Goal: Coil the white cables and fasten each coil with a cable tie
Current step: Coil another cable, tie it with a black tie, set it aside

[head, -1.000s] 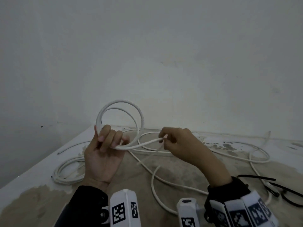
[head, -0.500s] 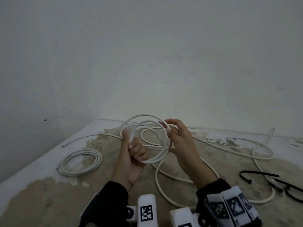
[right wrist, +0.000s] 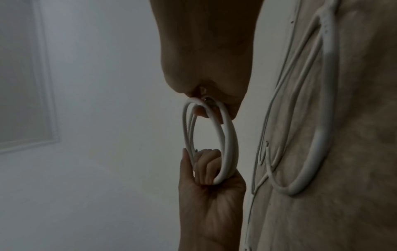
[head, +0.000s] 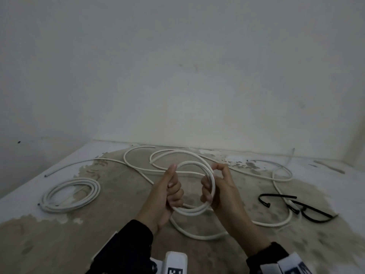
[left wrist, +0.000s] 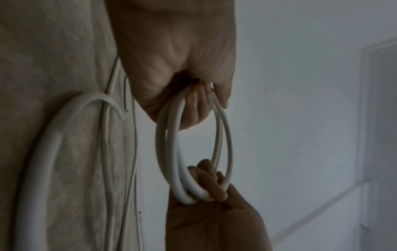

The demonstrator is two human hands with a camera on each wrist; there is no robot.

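coil point(head: 194, 209) risking springing open: left hand point(head: 167, 196) and right hand point(head: 219, 192) are gripping opposite sides, fingers curled round it, black ties point(head: 276, 197) lying far right.

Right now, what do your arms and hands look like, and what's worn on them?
Both hands are bare: the left hand and the right hand wear no gloves. Each forearm has a black sleeve down to the wrist. White boxy camera mounts sit at the wrists, carrying black-and-white square markers. No rings or watch are visible.
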